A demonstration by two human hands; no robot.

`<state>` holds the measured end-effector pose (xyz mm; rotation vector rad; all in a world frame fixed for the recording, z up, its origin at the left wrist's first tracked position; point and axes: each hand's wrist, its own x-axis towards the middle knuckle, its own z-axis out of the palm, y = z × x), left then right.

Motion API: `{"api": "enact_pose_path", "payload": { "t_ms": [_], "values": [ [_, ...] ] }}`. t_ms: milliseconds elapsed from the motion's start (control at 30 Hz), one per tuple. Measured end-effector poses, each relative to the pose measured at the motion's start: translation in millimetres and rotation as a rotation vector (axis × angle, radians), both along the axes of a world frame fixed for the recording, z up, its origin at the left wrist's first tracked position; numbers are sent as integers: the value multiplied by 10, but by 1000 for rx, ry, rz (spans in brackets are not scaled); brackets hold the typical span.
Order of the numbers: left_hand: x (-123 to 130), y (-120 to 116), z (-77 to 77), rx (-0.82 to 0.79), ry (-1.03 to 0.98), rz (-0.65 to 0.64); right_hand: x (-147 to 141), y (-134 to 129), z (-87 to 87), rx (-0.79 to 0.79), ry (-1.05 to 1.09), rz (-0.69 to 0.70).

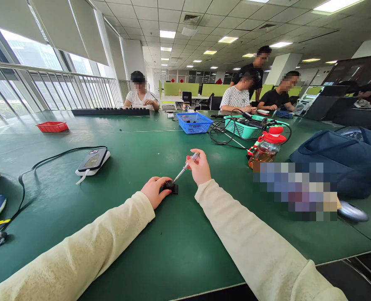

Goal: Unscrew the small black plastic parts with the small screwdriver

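Head view, from where I stand: left hand (154, 191) half closed, palm down, fingers and thumb curled about a small black part (174, 190), holding it against the green table (179, 246). Part lies in front of the person, near the middle of the work area, partly covered by the fingers. Right hand (201, 168) closed on the handle of a screwdriver (187, 165), clear of the table; shaft slants down toward the left hand, tip at the top of the part. Cannot tell whether the tip is seated in a screw. Left of the hands, well apart: phone (95, 159) resting on a white object, with a dark cable (23, 188) running near it; red tray (52, 127) farther off. Beyond the hands: blue basket (194, 127), then green basket (246, 132) with black cords. To the right: red-capped bottle (264, 151), navy bag (336, 161). Across the table a person in white (141, 98) sits, hands at the tabletop
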<state>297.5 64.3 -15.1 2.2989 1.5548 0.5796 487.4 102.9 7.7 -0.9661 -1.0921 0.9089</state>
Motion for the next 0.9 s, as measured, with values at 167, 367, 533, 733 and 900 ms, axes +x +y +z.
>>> {"api": "enact_pose_path", "payload": {
  "t_ms": [167,367,533,733,900],
  "values": [
    [-4,6,-4,12,4,-3,8,-3,4,18,33,5],
    [-1,5,-2,10,12,-6,-28,-36,8,-18,20,38],
    [0,7,-2,11,19,-6,-57,-31,-14,22,23,60],
    [-2,8,-10,29,29,-5,-79,-26,-25,69,13,85],
    [-5,8,-18,41,20,0,-60,-41,-27,64,-47,43]
  ]
}}
